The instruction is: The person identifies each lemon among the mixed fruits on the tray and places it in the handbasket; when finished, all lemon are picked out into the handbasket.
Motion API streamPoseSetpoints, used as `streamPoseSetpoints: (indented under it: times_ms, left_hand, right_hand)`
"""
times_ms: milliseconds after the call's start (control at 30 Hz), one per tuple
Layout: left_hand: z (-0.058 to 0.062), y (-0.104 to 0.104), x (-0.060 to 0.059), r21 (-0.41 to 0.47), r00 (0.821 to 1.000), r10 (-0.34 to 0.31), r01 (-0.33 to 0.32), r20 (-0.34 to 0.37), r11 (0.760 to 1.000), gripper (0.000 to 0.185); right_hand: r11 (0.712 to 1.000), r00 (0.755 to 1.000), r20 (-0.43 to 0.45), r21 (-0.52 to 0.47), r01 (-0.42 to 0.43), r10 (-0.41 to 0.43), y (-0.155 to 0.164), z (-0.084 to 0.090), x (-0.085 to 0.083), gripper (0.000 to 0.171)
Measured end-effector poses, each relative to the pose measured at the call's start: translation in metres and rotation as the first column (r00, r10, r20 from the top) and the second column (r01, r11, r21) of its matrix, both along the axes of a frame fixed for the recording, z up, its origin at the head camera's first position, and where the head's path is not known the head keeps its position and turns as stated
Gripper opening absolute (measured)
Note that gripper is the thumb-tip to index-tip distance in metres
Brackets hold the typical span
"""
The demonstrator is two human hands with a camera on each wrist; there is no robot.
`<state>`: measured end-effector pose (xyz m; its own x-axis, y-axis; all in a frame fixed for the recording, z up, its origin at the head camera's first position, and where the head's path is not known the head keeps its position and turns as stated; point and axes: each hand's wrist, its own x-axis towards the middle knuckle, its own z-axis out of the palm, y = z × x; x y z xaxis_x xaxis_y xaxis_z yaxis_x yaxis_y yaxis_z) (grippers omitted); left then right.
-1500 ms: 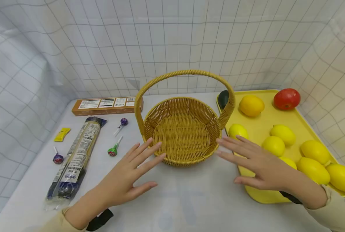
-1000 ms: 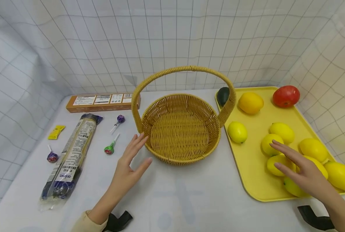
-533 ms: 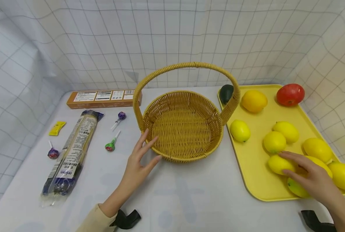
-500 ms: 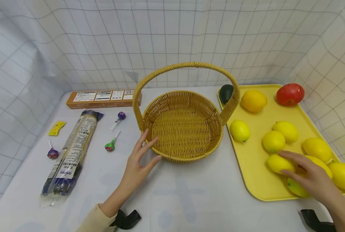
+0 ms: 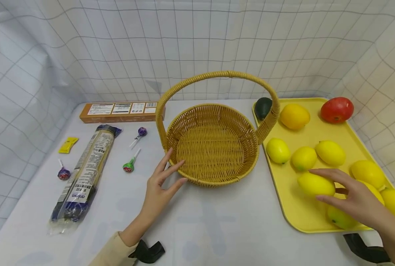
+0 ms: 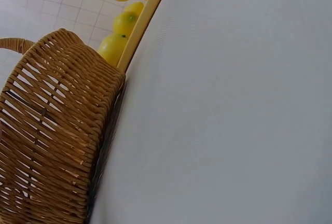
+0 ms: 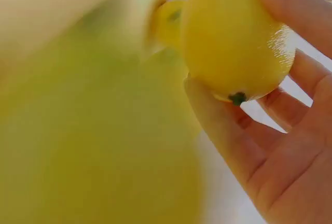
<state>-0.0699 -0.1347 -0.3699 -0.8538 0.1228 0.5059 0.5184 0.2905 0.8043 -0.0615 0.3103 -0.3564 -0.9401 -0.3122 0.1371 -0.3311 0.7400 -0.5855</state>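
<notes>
Nearest you, your right hand (image 5: 357,201) has its fingers and thumb curled round a smooth, glossy yellow lemon (image 5: 316,184) at the near end of the flat yellow plastic tray (image 5: 292,208); the right wrist view shows the fingers (image 7: 228,146) cupping its belly, stem end down. Judge it light and firm, but slick-skinned and rounded, so it could roll out of a loose pinch: keep the hold across its widest middle, not at the tapered tips. Your left hand (image 5: 159,184) lies open on the white desk (image 5: 217,225), straight fingertips against the near rim of the round woven wicker basket (image 5: 214,144) with its arched handle. That basket looks stiff yet light enough to slide when nudged.
</notes>
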Motion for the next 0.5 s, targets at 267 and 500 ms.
streamPoseSetpoints:
  times_ms: [267,500]
  left_hand:
    - [0.001,-0.001,0.002,-0.005,1.0,0.02,-0.02,-0.001,1.0,0.044]
    - [0.001,0.002,0.002,-0.029,1.0,0.025,-0.025,-0.004,0.999,0.044]
  right_hand:
    - [0.935,0.973,0.039,-0.288,-0.208,0.228,-0.087,0.041,-0.035,0.058]
    - [0.885,0.91,0.15,-0.338,-0.319,0.386,-0.17,0.024,-0.08,0.054]
